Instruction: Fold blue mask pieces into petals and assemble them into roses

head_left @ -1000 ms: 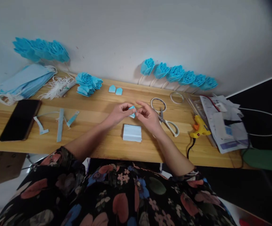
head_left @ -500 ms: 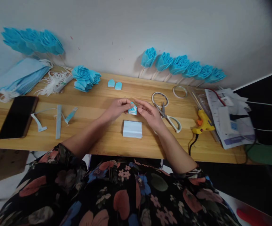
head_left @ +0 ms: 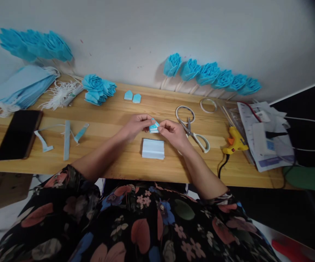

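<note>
Both hands meet over the middle of the bench (head_left: pixel 113 163). The left hand (head_left: pixel 135 125) and right hand (head_left: pixel 173 133) are pinched together on a small blue piece (head_left: pixel 153 126), held just above the wood; it looks part-folded, though the fold is too small to read. Just below it, toward the front edge, lies a stack (head_left: pixel 153 149) of flat pieces, not yet folded. Near the back edge two folded pieces (head_left: pixel 132 96) lie side by side, with a flower (head_left: pixel 96 89) to their left. A row of flowers (head_left: pixel 214 76) leans on the wall at back right. By this showing many flowers are finished, two pieces are folded, one is in hand, and the stack remains. The scissors (head_left: pixel 197 136) and glue gun (head_left: pixel 235 141) lie untouched to the right.
</note>
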`<action>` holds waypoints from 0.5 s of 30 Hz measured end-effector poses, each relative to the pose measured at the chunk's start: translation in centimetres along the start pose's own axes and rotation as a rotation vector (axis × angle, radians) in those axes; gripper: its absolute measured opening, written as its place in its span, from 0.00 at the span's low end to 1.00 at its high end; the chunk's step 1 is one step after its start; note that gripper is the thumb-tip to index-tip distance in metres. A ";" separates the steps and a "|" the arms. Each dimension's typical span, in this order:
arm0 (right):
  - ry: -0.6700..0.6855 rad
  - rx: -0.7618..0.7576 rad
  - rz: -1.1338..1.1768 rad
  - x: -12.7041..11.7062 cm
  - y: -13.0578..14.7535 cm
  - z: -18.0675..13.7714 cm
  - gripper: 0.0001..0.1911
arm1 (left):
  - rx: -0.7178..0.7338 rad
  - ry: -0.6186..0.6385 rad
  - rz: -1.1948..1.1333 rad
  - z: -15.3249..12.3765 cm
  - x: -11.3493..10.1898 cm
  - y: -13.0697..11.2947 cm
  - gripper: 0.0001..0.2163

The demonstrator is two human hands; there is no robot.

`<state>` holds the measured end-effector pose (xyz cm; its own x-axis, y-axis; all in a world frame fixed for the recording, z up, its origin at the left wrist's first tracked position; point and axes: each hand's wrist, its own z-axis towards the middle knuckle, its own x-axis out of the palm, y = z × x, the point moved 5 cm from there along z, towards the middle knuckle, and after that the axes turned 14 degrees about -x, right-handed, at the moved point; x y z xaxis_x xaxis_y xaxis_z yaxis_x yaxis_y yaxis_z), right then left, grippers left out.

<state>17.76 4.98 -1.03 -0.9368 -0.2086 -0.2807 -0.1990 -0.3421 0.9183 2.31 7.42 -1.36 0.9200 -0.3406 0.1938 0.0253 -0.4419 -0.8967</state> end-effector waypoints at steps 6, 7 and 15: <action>0.002 0.017 -0.006 0.0 -0.1 0.0 0.10 | 0.027 0.006 0.121 0.2 -0.2 -0.5 0.15; 0.007 0.014 -0.011 0.0 -0.1 0.0 0.10 | 0.050 0.004 0.159 0.2 -0.2 -0.7 0.14; 0.043 0.004 -0.102 0.0 0.2 -0.1 0.09 | 0.145 -0.038 0.432 0.0 -0.8 -1.3 0.05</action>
<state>17.74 4.86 -0.89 -0.8987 -0.2119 -0.3839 -0.2936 -0.3594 0.8858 1.53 8.26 -0.32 0.8721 -0.4359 -0.2225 -0.3119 -0.1447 -0.9390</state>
